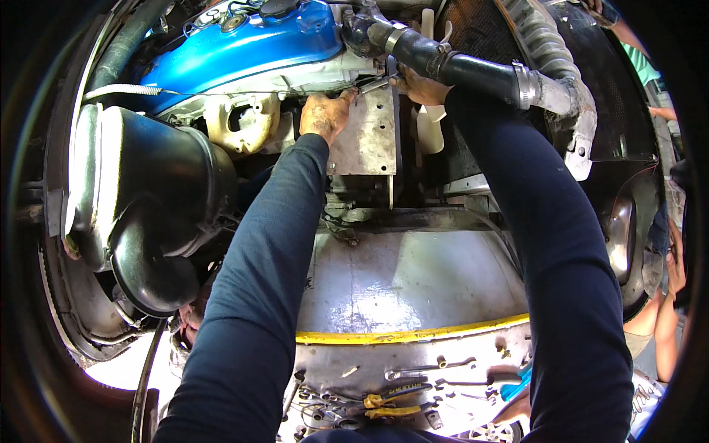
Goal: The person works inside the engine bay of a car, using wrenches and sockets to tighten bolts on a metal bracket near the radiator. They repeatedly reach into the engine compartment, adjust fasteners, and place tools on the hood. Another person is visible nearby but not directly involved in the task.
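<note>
In the engine bay, my left hand (326, 116) is closed at the upper left corner of a flat grey metal plate (363, 140) with small holes. What its fingers hold is hidden. My right hand (422, 86) is closed just past the plate's upper right corner, under a black hose (473, 72) with metal clamps. A slim metal bar (375, 85) spans the gap between the two hands, and the right fingertips close on its end. Behind them rises the blue engine cover (251, 48). A cream manifold (242, 125) lies left of my left hand.
Cream fan blades (429, 133) stand beside my right wrist. At left sits a large black canister (151, 170). Below, a yellow-edged panel (413, 337) borders a surface with pliers (395, 395) and a wrench (428, 369). Another person's arm (668, 332) shows at right.
</note>
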Demonstrator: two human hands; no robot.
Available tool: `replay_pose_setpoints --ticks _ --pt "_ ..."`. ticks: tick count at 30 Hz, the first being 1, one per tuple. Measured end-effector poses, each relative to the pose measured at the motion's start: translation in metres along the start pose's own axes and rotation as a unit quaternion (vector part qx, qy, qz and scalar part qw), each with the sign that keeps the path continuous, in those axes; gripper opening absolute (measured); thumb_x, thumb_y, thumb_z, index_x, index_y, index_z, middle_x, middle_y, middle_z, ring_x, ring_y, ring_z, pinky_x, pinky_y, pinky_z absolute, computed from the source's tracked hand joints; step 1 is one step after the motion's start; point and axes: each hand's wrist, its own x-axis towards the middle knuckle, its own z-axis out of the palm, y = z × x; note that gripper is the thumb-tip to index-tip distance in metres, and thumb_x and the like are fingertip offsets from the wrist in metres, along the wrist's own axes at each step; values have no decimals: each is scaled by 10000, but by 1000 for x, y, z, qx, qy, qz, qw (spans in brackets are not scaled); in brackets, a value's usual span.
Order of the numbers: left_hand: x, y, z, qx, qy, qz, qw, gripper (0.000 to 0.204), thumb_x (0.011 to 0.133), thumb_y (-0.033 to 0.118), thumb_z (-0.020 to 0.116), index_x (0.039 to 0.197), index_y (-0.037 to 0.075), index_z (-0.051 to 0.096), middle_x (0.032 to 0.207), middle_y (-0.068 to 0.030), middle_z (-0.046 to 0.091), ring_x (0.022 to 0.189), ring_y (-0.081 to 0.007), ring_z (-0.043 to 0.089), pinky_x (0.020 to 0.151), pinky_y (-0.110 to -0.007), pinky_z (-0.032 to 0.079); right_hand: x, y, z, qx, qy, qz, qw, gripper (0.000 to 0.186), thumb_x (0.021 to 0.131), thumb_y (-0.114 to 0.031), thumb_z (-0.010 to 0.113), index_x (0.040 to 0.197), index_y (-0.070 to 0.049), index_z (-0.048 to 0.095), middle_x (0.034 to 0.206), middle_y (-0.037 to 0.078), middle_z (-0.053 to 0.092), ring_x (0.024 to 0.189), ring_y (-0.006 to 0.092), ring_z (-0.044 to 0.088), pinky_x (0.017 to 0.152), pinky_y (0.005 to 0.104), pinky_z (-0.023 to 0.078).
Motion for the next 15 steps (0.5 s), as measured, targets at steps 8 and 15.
replay_pose_setpoints --ticks 8,15 --pt "-5 -2 -6 146 20 87 985 409 1003 305 496 1378 176 595 1200 -236 701 1104 -373 689 956 -427 537 15 -6 -11 -71 -310 -102 942 563 1073 -262 426 1595 -93 300 1474 303 467 1391 415 473 1183 507 377" --pt "-18 12 -15 -72 12 -17 997 765 889 617 655 1210 -76 691 1284 -299 654 1220 -412 635 1042 -422 484 16 -30 -64 137 -366 224 893 679 1057 -496 369 1580 -65 321 1589 256 378 1503 403 331 1226 585 260"
